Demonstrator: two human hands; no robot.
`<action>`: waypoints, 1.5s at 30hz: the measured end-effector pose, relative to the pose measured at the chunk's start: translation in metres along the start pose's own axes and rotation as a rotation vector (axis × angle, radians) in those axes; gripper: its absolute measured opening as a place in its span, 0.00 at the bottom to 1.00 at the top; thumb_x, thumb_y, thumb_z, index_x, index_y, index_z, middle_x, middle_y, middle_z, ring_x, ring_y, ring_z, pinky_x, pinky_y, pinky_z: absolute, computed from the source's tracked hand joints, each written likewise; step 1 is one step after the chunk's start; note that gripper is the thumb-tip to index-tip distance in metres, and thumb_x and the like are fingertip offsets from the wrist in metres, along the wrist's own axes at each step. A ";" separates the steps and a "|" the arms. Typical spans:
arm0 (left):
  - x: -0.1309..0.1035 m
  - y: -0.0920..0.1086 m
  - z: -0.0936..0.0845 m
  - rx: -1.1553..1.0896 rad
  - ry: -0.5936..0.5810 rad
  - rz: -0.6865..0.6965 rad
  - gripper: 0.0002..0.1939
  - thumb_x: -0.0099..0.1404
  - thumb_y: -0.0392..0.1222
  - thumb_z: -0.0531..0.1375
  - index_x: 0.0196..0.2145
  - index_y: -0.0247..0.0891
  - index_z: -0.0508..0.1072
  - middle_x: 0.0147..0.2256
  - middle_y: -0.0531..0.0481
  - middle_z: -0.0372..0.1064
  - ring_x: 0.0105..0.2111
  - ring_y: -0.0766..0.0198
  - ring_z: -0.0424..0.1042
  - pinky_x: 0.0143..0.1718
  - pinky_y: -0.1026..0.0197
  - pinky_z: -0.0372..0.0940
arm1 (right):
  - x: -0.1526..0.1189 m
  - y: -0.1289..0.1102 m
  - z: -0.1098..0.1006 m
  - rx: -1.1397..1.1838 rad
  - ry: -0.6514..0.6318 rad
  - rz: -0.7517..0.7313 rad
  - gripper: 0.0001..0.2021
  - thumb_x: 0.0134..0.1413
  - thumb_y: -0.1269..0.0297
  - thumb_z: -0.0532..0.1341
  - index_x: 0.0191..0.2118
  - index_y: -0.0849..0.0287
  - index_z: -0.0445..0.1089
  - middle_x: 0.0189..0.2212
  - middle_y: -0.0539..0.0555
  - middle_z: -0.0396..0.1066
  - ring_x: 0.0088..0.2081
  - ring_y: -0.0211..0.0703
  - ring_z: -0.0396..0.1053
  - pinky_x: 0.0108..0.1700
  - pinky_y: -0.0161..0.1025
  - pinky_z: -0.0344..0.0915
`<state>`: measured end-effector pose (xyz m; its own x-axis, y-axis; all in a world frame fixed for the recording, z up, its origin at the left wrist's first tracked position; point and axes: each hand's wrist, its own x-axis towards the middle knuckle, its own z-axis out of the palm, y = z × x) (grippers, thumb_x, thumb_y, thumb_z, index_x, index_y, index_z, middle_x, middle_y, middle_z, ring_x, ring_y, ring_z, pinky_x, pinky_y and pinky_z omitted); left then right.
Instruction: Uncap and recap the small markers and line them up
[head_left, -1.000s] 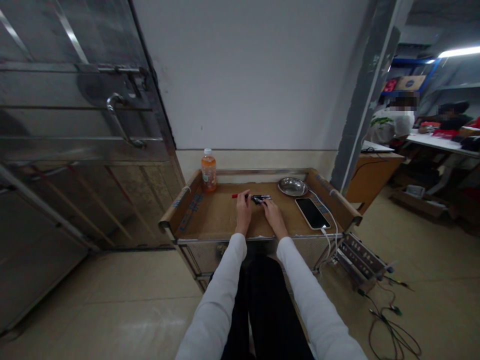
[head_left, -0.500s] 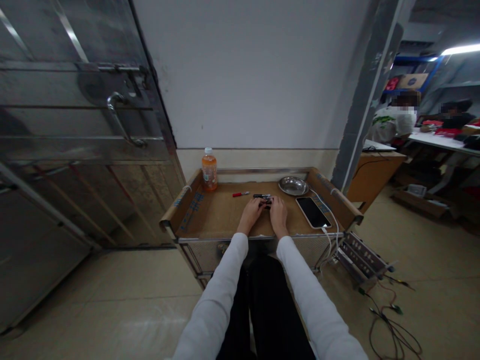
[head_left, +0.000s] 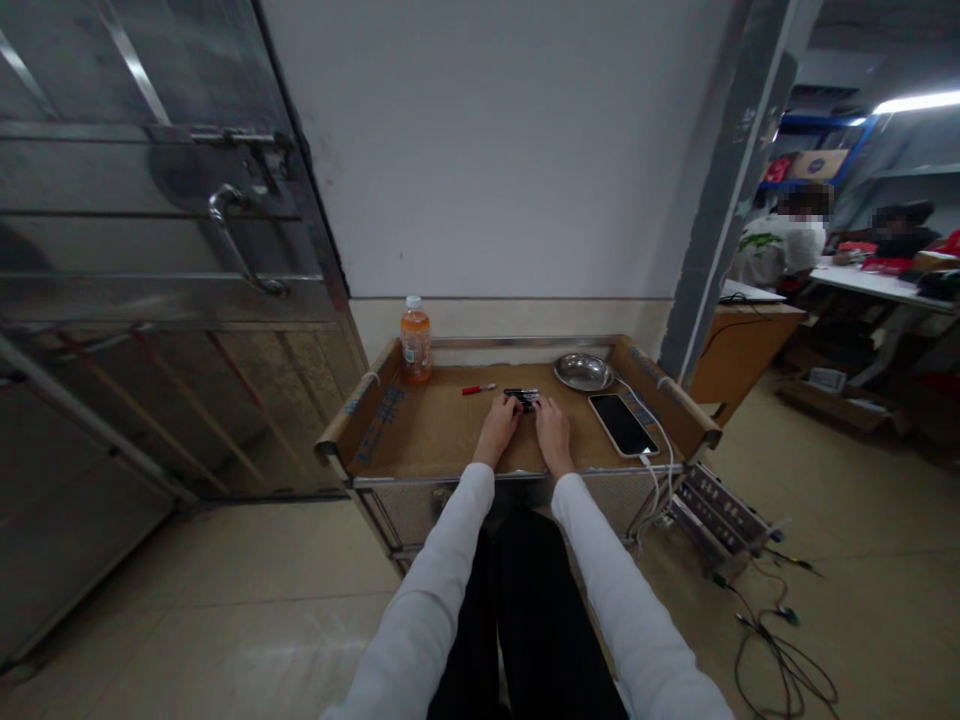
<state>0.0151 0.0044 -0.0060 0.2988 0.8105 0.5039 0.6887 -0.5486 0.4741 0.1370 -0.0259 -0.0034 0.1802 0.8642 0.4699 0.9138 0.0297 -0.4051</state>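
Observation:
Several black marker pens [head_left: 523,392] lie side by side in a small bunch on the cardboard-lined top of a cart. My left hand [head_left: 498,428] is at the left end of the bunch, its fingers curled against the pens. At the right end, my right hand [head_left: 553,432] presses on the pens with bent fingers. The nearer pens are partly covered by my fingers. A red marker pen [head_left: 478,389] lies apart, to the left of the bunch.
An orange drink bottle [head_left: 416,342] stands at the back left. Toward the right are a shallow metal bowl [head_left: 583,371] and a phone [head_left: 622,425] with a white cable. The cart has raised cardboard sides [head_left: 358,415]. People sit at a table far right.
My right hand has shifted slightly away from my left, so more of the black pens shows between them. The whole view has drifted a little.

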 end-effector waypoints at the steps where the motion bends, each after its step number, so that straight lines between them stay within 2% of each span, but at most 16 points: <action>1: 0.000 0.001 -0.001 0.014 0.008 0.000 0.06 0.63 0.30 0.54 0.35 0.38 0.67 0.41 0.46 0.63 0.45 0.59 0.65 0.50 0.53 0.63 | 0.000 0.000 0.000 -0.006 -0.007 -0.003 0.15 0.65 0.66 0.46 0.47 0.61 0.68 0.42 0.58 0.71 0.40 0.41 0.69 0.40 0.34 0.59; 4: 0.001 0.003 -0.003 0.019 0.043 0.033 0.08 0.62 0.29 0.54 0.38 0.37 0.67 0.43 0.44 0.63 0.48 0.58 0.64 0.52 0.50 0.61 | 0.001 0.000 0.001 -0.014 -0.032 -0.026 0.15 0.65 0.67 0.47 0.46 0.62 0.69 0.42 0.59 0.71 0.42 0.42 0.69 0.42 0.35 0.60; 8: 0.004 0.004 -0.003 -0.133 0.033 0.119 0.12 0.61 0.27 0.53 0.42 0.37 0.65 0.44 0.44 0.64 0.47 0.60 0.65 0.52 0.53 0.62 | 0.002 0.002 0.003 0.002 -0.057 -0.055 0.15 0.64 0.69 0.47 0.46 0.62 0.69 0.43 0.60 0.71 0.45 0.43 0.68 0.45 0.36 0.60; 14: 0.005 0.002 -0.001 -0.262 0.000 0.115 0.05 0.64 0.34 0.54 0.39 0.37 0.65 0.38 0.48 0.66 0.39 0.63 0.69 0.46 0.57 0.66 | 0.002 0.003 0.003 0.035 -0.071 -0.083 0.17 0.60 0.74 0.47 0.47 0.61 0.70 0.45 0.59 0.70 0.46 0.43 0.67 0.47 0.36 0.60; 21: 0.001 -0.001 -0.002 -0.089 -0.027 0.043 0.04 0.62 0.32 0.54 0.34 0.38 0.67 0.38 0.47 0.65 0.38 0.62 0.68 0.44 0.58 0.65 | 0.000 0.001 0.001 0.060 -0.068 -0.039 0.19 0.59 0.77 0.46 0.49 0.60 0.68 0.45 0.59 0.67 0.41 0.41 0.68 0.43 0.34 0.60; 26: 0.002 -0.001 -0.002 0.024 -0.043 0.025 0.04 0.60 0.31 0.56 0.32 0.37 0.67 0.38 0.45 0.65 0.41 0.58 0.67 0.46 0.55 0.64 | 0.001 0.001 0.002 0.059 -0.079 -0.050 0.18 0.57 0.78 0.48 0.47 0.60 0.68 0.45 0.58 0.66 0.43 0.41 0.67 0.45 0.34 0.60; 31: 0.003 -0.003 0.001 0.032 -0.024 -0.006 0.04 0.60 0.32 0.57 0.34 0.37 0.66 0.38 0.46 0.64 0.42 0.59 0.66 0.46 0.54 0.63 | 0.002 0.000 0.001 -0.003 -0.065 -0.064 0.17 0.55 0.78 0.50 0.46 0.59 0.68 0.44 0.57 0.66 0.44 0.43 0.65 0.47 0.36 0.58; 35: 0.001 -0.002 0.001 0.048 -0.008 -0.014 0.03 0.61 0.32 0.56 0.34 0.37 0.65 0.38 0.46 0.64 0.42 0.60 0.66 0.46 0.55 0.63 | 0.002 -0.001 -0.001 -0.013 -0.036 -0.060 0.14 0.54 0.77 0.51 0.41 0.59 0.69 0.41 0.56 0.67 0.43 0.42 0.64 0.46 0.36 0.57; 39: 0.000 0.004 -0.005 0.124 -0.001 -0.035 0.05 0.63 0.32 0.53 0.35 0.37 0.67 0.39 0.44 0.65 0.42 0.58 0.67 0.46 0.55 0.63 | 0.001 -0.004 -0.003 -0.017 -0.067 -0.134 0.11 0.52 0.76 0.52 0.36 0.58 0.70 0.40 0.56 0.67 0.42 0.43 0.64 0.46 0.37 0.57; 42: 0.000 0.008 -0.011 0.217 0.067 -0.133 0.09 0.65 0.33 0.49 0.40 0.34 0.68 0.42 0.38 0.66 0.44 0.54 0.67 0.47 0.52 0.63 | 0.002 -0.004 -0.001 -0.027 -0.132 -0.194 0.11 0.51 0.75 0.53 0.36 0.58 0.70 0.41 0.56 0.67 0.44 0.44 0.63 0.47 0.38 0.56; 45: 0.000 0.006 -0.013 0.282 0.198 -0.259 0.17 0.65 0.31 0.46 0.49 0.33 0.66 0.51 0.34 0.63 0.53 0.49 0.62 0.52 0.47 0.59 | 0.002 -0.004 0.002 -0.044 -0.175 -0.190 0.09 0.51 0.74 0.54 0.37 0.58 0.69 0.41 0.56 0.68 0.45 0.44 0.62 0.48 0.39 0.56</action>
<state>0.0104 -0.0018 0.0061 -0.0209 0.8439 0.5361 0.8860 -0.2328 0.4010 0.1325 -0.0236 -0.0021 -0.0581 0.9191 0.3896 0.9408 0.1810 -0.2866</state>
